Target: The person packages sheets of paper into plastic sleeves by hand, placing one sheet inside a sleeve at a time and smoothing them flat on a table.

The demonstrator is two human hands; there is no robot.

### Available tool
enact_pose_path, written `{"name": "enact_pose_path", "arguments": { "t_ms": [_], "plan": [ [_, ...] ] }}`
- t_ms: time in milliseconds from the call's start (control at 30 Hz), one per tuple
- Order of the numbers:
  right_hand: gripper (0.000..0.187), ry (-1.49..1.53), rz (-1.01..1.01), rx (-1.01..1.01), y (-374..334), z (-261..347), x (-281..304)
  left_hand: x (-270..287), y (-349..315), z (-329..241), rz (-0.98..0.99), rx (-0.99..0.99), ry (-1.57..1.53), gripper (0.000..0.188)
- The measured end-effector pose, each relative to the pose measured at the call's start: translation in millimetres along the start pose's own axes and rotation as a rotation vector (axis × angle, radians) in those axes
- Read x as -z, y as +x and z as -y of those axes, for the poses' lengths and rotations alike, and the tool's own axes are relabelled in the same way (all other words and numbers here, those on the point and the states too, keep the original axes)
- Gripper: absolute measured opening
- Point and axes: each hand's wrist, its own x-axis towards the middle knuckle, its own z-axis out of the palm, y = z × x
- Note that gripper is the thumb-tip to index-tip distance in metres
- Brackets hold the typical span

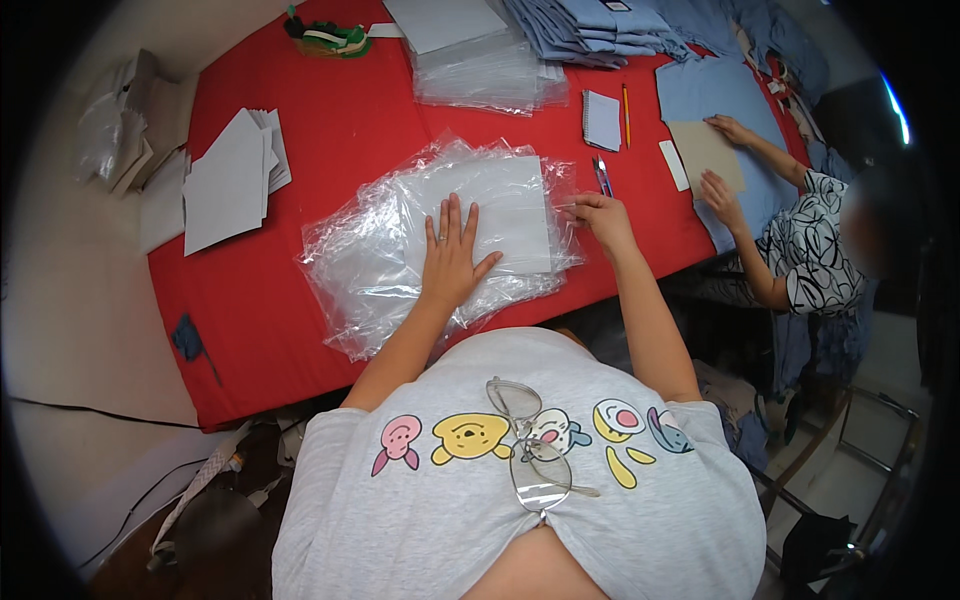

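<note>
Left hand [455, 255] spread flat on white card [515, 215] | right hand [573, 211] pinching right edge of clear bags [350, 250] | card: near-centre worktop [340, 120] | risk: uneven pull could slide slick bags, skewing card

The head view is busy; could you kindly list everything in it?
Table: one, red, centre
Plastic bags: many, clear, centre and far middle
Sheet: one, white, amid bags
Cards: several, white, left
Garments: several, light blue, far right
Notebook: one, white, right
Pencil: one, orange, beside notebook
Snips: one, blue, near notebook
Unclear object: one, green, far left
Board: one, tan, right
Co-worker: one, black-and-white top, right
Glasses: one pair, clear, on grey shirt
Left hand: one, flat on sheet
Right hand: one, by bags' edge
</note>
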Motion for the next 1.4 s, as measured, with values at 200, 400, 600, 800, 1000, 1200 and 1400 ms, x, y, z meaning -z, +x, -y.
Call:
{"name": "enact_pose_path", "arguments": {
  "t_ms": [200, 400, 600, 800, 1000, 1200, 1400],
  "plan": [
    [0.037, -0.377, -0.054, 0.183, -3, 0, -48, 3, -6, -1, 0.02, 0.004, 0.018, 0.101],
    [0.036, -0.473, -0.272, 0.605, -19, 6, -69, 2, -5, -2, -0.015, 0.016, 0.013, 0.103],
    [0.038, -0.447, 0.051, 0.305, -18, 15, -80, 5, -5, -4, -0.007, 0.027, -0.006, 0.104],
    [0.034, -0.499, -0.24, 0.414, -1, -19, -73, 6, -7, -4, -0.01, 0.005, -0.032, 0.104],
    [0.025, -0.308, -0.122, 0.441, -23, 0, -61, 7, -10, -2, 0.023, 0.018, -0.008, 0.104],
    [0.022, -0.321, -0.551, 0.481, -71, 40, 80, 3, -8, -7, 0.013, 0.059, 0.031, 0.104],
    [0.014, 0.191, -0.602, 0.742, -113, 129, 167, 7, -7, 12, -0.035, 0.12, -0.038, 0.101]
  ]
}}
